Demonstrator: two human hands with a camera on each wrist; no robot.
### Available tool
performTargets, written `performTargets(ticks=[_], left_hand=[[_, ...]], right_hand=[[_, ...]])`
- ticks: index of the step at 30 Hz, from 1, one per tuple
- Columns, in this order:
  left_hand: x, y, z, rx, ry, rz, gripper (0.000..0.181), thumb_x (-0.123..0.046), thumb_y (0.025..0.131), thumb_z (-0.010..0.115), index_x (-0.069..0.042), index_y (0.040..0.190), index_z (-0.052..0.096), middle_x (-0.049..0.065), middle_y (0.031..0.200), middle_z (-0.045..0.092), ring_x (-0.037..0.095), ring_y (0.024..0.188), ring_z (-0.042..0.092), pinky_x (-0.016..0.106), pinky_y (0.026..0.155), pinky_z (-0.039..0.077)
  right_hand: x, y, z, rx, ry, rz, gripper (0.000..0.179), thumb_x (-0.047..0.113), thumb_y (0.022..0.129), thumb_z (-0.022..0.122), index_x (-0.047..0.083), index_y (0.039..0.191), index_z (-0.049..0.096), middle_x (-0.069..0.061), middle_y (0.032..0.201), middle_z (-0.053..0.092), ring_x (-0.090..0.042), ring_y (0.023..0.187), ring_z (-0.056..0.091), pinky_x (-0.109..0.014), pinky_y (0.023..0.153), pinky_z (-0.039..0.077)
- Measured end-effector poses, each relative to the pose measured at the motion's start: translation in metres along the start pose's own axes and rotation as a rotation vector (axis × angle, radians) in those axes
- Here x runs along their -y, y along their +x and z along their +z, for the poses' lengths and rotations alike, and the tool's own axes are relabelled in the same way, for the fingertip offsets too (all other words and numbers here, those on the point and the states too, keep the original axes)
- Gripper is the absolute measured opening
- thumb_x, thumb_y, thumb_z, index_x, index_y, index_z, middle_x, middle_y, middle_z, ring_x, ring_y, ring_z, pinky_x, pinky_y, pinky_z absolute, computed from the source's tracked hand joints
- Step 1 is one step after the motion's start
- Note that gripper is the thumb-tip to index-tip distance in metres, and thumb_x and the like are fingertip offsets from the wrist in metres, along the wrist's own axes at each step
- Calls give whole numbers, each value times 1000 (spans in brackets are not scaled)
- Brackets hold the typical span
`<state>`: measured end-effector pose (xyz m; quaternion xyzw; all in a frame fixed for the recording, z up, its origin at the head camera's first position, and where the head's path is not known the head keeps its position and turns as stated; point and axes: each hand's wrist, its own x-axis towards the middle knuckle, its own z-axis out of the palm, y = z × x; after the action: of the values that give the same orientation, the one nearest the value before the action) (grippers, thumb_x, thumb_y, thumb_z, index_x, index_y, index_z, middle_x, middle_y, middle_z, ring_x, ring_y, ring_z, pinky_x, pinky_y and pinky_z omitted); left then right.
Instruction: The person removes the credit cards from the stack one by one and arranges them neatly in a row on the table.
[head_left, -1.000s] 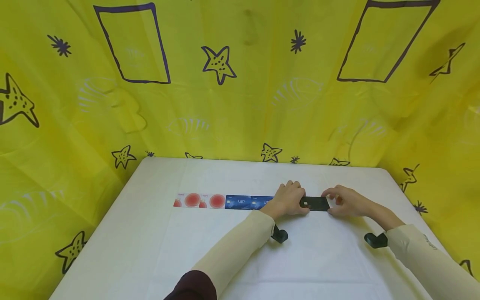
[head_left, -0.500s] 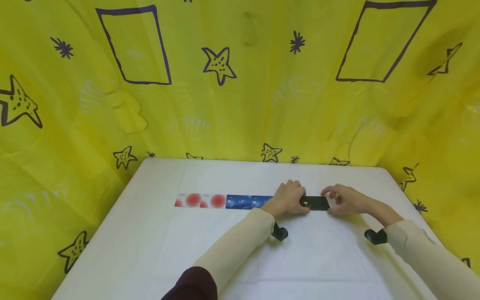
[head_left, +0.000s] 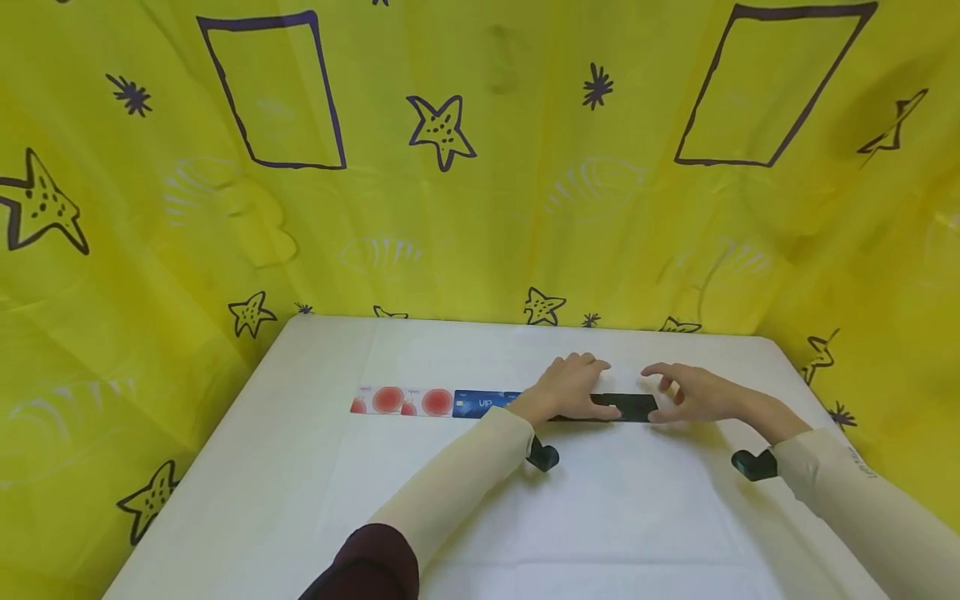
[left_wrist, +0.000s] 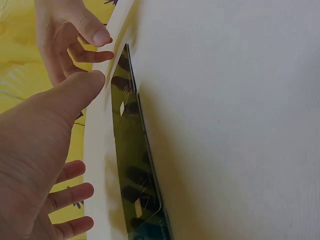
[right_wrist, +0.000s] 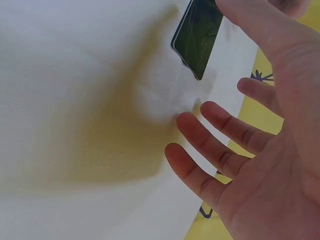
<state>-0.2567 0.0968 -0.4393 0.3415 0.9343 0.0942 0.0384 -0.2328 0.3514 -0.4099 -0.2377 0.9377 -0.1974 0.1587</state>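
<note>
A row of cards lies across the table, with two black cards at its right end. The end black card (head_left: 637, 407) shows its right part between the hands; both black cards show a pale chip in the left wrist view, where the nearer black card (left_wrist: 135, 165) adjoins it. My left hand (head_left: 566, 388) hovers above the row with fingers spread, hiding part of it in the head view. Just beyond the right end is my right hand (head_left: 697, 393), its fingers apart and loosely bent. Its thumb overlaps the card in the right wrist view; contact is unclear.
Further left in the row are a blue VIP card (head_left: 480, 404), a second blue one mostly hidden, and two white cards with red discs (head_left: 388, 400). The white table (head_left: 420, 483) ends at a yellow patterned curtain (head_left: 495, 217). Black wrist cameras (head_left: 543, 457) hang below the wrists.
My left hand has let go of the end black card and moved slightly left, uncovering more black card. My right fingers have opened a little and lifted off the card's far corner.
</note>
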Motion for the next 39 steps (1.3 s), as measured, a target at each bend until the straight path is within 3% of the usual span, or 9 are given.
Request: performTargets(ticks=[11, 19, 29, 36, 39], left_hand=[[18, -10, -13, -40, 62, -25, 87, -74, 87, 63, -22, 155, 47, 0, 149, 53, 20, 129, 52, 42, 107, 43], [46, -30, -24, -68, 93, -77, 91, -76, 87, 60, -23, 159, 40, 1, 152, 49, 24, 137, 46, 48, 111, 39], [78, -48, -34, -106, 126, -138, 94, -78, 86, 59, -22, 160, 38, 4, 152, 50, 27, 138, 45, 52, 111, 38], [98, -72, -40, -134, 148, -161, 97, -79, 85, 58, -23, 160, 36, 7, 154, 47, 31, 140, 44, 55, 114, 35], [110, -83, -41, -157, 163, -170, 97, -80, 84, 58, -25, 161, 34, 9, 157, 42, 34, 142, 41, 58, 115, 32]], right_hand=[[5, 3, -2, -64, 7, -5, 84, 45, 86, 82, 3, 148, 45, -22, 120, 62, -24, 91, 65, -43, 80, 53], [12, 4, -4, -185, 9, -47, 82, 43, 90, 79, 5, 152, 42, -30, 133, 53, -44, 107, 64, -59, 88, 52], [21, 9, -5, -214, 3, -46, 83, 44, 90, 78, 2, 152, 42, -30, 138, 50, -46, 112, 60, -61, 89, 51], [33, 19, -1, -274, -150, -32, 87, 54, 90, 74, 4, 153, 43, -30, 151, 41, -55, 137, 37, -76, 105, 30], [39, 23, -1, -302, -232, 6, 90, 61, 88, 72, 10, 155, 41, -30, 154, 37, -59, 137, 35, -78, 105, 28]])
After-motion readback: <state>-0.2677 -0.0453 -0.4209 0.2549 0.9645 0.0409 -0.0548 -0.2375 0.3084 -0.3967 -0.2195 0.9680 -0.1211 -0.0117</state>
